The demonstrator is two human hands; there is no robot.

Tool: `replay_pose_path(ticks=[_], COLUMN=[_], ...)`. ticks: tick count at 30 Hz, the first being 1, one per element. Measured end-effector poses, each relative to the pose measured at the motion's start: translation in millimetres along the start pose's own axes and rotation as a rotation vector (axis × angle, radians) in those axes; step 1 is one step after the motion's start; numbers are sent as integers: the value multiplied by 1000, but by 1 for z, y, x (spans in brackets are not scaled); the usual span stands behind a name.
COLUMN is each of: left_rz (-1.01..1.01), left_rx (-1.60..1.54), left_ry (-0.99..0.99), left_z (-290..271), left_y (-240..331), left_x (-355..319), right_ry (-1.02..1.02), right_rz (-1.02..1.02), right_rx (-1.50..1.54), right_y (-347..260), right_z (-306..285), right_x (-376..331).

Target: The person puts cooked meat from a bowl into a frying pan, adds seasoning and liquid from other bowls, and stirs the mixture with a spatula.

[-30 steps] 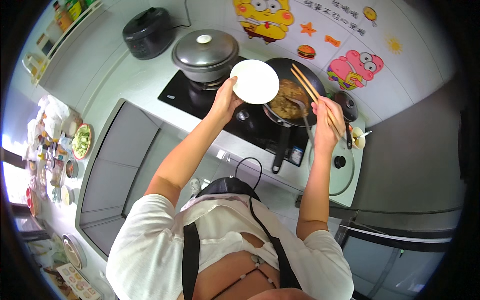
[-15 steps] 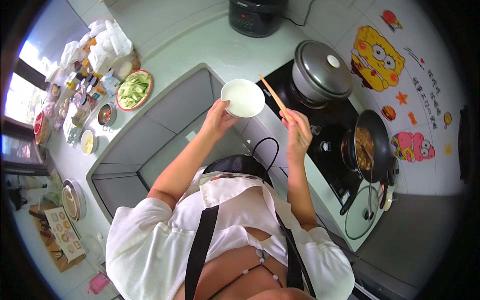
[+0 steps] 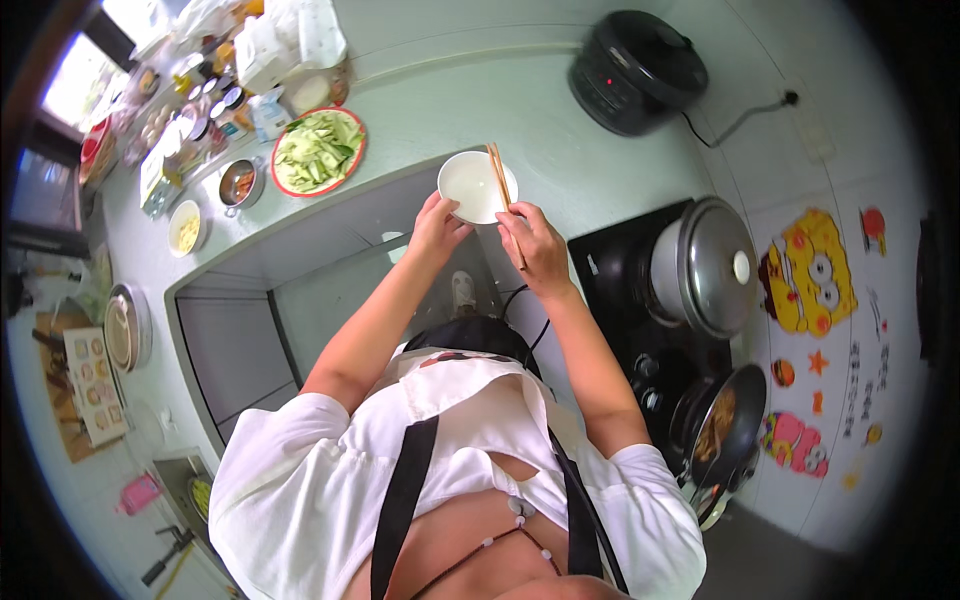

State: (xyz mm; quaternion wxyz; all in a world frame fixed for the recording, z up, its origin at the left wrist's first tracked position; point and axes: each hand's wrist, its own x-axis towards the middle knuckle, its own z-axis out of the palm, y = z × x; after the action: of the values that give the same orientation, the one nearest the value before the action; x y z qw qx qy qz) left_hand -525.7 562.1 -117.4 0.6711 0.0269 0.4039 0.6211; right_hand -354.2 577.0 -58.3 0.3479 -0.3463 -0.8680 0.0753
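A small white bowl (image 3: 470,182) is held up in front of me, with my left hand (image 3: 438,230) closed on its near left rim. The inside of the bowl looks pale; I cannot tell whether anything lies in it. A pair of wooden chopsticks (image 3: 500,176) is gripped in my right hand (image 3: 536,245). Their tips point away from me and pass over the bowl's right rim. Both hands are close together, over the gap in front of the corner counter.
A black cooker (image 3: 636,75) stands at the back right. On the black stove (image 3: 600,270) are a lidded grey pot (image 3: 715,268) and a wok (image 3: 745,400) with brown food. Sliced green vegetables fill a red-rimmed plate (image 3: 364,150); a metal bowl (image 3: 256,190) and a white bowl (image 3: 203,235) sit nearby.
My body has turned left, so the stove and cooker now appear farther right. My right hand has come closer to the bowl, bringing the chopsticks to its right rim.
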Motion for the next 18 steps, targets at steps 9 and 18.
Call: replay_pose_path(ticks=[9,18], left_rz=[198,220], left_rx=[-72,-103], left_ry=[242,321], left_z=[-12,-36], left_y=[44,77], left_x=[82,143], right_ry=[-160,-282], right_rz=[-111,-170], right_rx=[139,161], right_y=[50,74], right_z=[57,114], right_x=[72,118])
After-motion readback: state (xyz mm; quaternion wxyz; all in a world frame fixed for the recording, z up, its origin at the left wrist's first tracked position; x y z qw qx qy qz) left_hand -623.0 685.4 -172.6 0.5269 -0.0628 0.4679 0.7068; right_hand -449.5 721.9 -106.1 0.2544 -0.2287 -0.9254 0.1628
